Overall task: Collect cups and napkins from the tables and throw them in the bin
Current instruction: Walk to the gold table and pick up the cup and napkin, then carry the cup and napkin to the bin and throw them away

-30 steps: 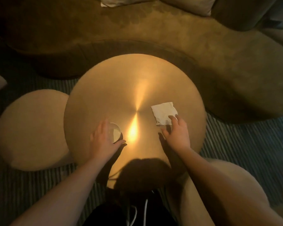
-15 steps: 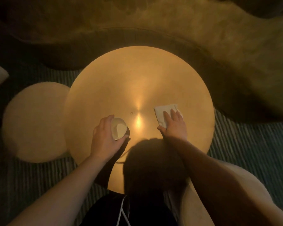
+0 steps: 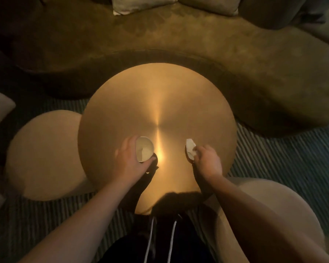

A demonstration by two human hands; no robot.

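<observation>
You gripped the cup (image 3: 144,151) in your left hand (image 3: 130,162), napkin (image 3: 190,149) crumpled in right hand (image 3: 207,162); tilted cup risked spilling dregs.

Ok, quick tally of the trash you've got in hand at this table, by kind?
Paper cups: 1, the paper cup held in the left hand.
Napkins: 1, the crumpled napkin gripped by the right hand.
Total: 2.
</observation>
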